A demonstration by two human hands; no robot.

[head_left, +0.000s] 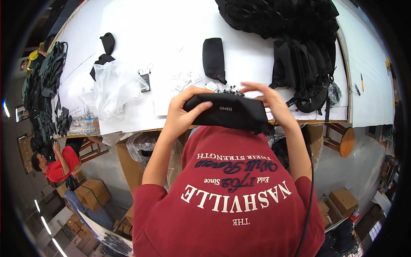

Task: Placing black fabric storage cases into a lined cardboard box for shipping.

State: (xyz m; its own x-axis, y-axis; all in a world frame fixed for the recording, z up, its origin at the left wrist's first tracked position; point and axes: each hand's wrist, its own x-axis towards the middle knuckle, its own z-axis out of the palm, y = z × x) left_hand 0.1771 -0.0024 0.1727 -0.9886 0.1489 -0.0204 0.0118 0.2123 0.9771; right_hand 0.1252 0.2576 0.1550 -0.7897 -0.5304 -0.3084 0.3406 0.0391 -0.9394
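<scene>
In front of my chest is a soft black pouch [231, 112], long and narrow, with a small light print on its face. My left hand [190, 107] is closed on the pouch's left end, its thumb over the front. My right hand [274, 102] is at the upper right corner, its upper fingers stretched over the top edge and its lower fingers curled against the fabric. Just behind the pouch lies a cluster of small black cords or tags [231, 91]. Farther back on the white table [171, 25] rests another black pouch [213, 58].
Black bags [304, 70] are piled at the right, below a larger dark heap [282, 17]. Clear plastic [113, 88], tags [185, 80] and small black pouches [108, 43] lie to the left. Dark straps [45, 83] cover the left edge; a person in red [62, 165] is beyond.
</scene>
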